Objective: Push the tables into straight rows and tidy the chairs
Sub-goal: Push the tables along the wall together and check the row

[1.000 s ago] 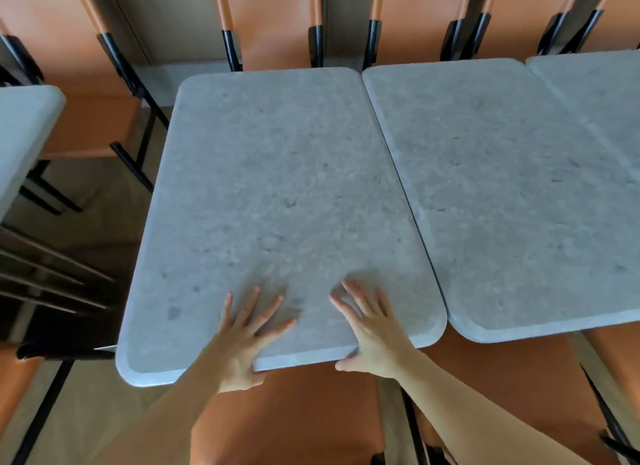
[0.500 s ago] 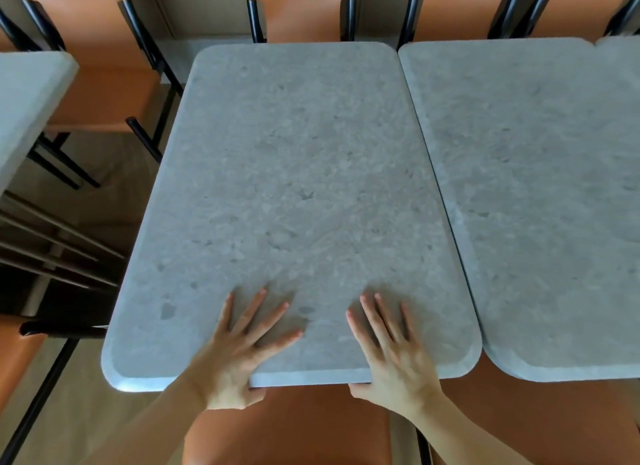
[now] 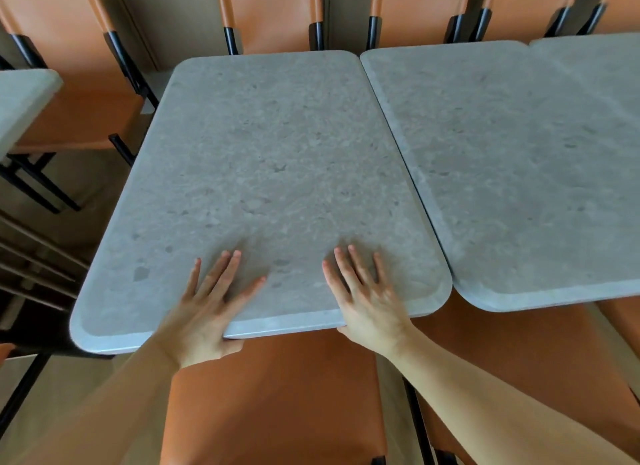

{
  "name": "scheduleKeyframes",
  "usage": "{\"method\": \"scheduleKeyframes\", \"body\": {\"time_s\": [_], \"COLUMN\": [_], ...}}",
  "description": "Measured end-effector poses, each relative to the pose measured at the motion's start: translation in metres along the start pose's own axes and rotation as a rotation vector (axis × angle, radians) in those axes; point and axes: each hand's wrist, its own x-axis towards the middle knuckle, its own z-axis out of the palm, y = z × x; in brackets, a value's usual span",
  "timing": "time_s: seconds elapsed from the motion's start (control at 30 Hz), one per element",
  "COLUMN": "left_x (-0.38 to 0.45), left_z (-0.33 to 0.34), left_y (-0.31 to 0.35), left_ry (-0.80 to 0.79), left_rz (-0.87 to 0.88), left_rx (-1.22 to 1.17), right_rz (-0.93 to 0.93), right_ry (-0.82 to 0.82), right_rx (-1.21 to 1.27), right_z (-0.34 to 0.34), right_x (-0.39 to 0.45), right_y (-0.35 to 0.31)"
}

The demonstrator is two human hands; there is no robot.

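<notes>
Pressing flat, fingers spread, left hand [image 3: 204,312] and right hand [image 3: 367,302] have nudged the grey table [image 3: 270,174] nearly flush beside its neighbour table [image 3: 519,174].

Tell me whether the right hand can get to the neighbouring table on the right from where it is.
Probably yes: the right hand lies flat on the middle table, and the neighbouring table sits just beside it with nothing between.

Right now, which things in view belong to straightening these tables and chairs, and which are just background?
Part of the job:
- grey table under both palms
- left hand and right hand, flat at its near edge
- neighbouring table to its right
- third table at far left
- orange chairs around them

Just background:
- beige floor
</notes>
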Motion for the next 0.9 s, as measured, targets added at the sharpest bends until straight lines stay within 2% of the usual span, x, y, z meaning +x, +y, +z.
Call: {"method": "scheduleKeyframes", "body": {"time_s": [0.2, 0.37, 0.47, 0.53, 0.63, 0.8, 0.9], "left_x": [-0.010, -0.012, -0.008, -0.007, -0.005, -0.007, -0.010], "left_z": [0.014, 0.022, 0.023, 0.026, 0.023, 0.019, 0.018], "left_y": [0.018, 0.019, 0.022, 0.027, 0.035, 0.044, 0.047], "left_ry": [0.036, 0.018, 0.027, 0.011, -0.020, 0.070, 0.063], "left_rz": [-0.199, -0.251, -0.297, -0.340, -0.422, -0.463, -0.487], "left_rx": [-0.044, 0.051, 0.107, 0.131, 0.149, 0.155, 0.160], "right_rz": [0.115, 0.248, 0.310, 0.285, 0.278, 0.305, 0.303], "right_ry": [0.003, -0.054, -0.034, -0.006, -0.075, -0.069, -0.059], "right_rx": [-0.099, -0.128, -0.082, -0.058, -0.044, -0.051, -0.043], "right_z": [0.004, 0.004, -0.003, -0.008, -0.015, -0.011, -0.012], "right_x": [-0.001, -0.002, -0.004, -0.007, -0.012, -0.016, -0.021], "right_y": [-0.016, -0.036, -0.041, -0.043, -0.046, -0.050, -0.051]}}
